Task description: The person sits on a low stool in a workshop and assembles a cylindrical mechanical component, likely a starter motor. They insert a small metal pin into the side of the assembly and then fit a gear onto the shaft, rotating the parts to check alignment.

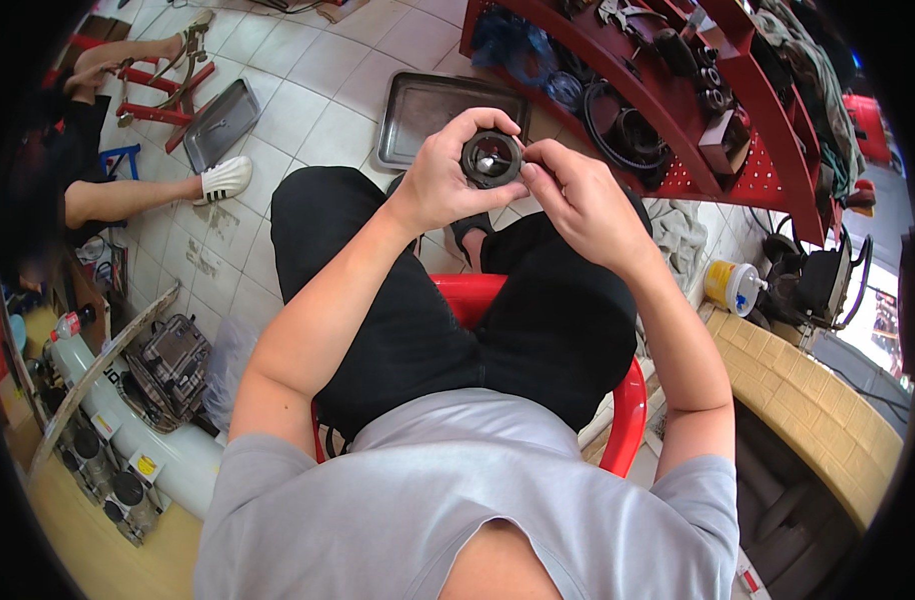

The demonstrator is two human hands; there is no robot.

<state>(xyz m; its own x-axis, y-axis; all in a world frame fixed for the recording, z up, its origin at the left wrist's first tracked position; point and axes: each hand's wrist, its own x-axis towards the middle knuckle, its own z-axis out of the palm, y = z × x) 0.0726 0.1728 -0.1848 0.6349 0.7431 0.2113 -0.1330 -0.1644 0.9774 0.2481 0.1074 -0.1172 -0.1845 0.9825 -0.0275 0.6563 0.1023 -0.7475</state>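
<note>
A dark, round, ring-shaped metal part [491, 182] is held up over my knees, its open face toward me and something shiny inside. My left hand [444, 172] is closed around its left side, thumb below and fingers curled over the top. At the part's right edge, my right hand [586, 205] pinches with thumb and forefinger. A thin, small thing seems to show by those fingertips, but I cannot make out what it is. Beneath and behind the hands, a grey metal tray [390, 140] lies on the tiled floor.
A red metal shelf [668, 95] with belts, rings and tools stands at the front right. Another person's leg [138, 197] and a second tray [223, 125] are at the left. A white air tank [143, 430] lies lower left; a white tub [730, 285] stands right.
</note>
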